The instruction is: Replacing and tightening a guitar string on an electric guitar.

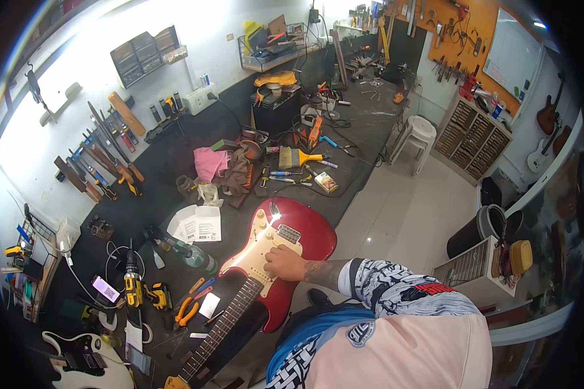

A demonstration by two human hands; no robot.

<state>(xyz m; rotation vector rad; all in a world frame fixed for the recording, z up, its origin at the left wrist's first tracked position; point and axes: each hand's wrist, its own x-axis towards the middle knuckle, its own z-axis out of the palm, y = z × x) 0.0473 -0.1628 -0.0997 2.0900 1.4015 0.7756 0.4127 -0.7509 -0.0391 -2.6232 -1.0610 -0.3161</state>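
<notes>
A red electric guitar (313,223) with a cream pickguard (258,237) lies across the front of the dark workbench, its neck (222,327) pointing to the lower left. My right hand (284,263) reaches in from the right and rests over the strings, between the metal bridge (288,234) and the neck. Its fingers are curled and bunched together; whatever they pinch, if anything, is hidden. My left hand is out of sight; only a patterned sleeve (293,373) shows at the lower edge.
Left of the guitar are a clear bottle (194,257), orange-handled pliers (186,312), a yellow drill (133,288), a lit phone (106,289) and a white guitar body (87,363). Papers (198,223), a pink cloth (210,163) and a wide brush (297,157) lie beyond. White stools (415,141) stand right.
</notes>
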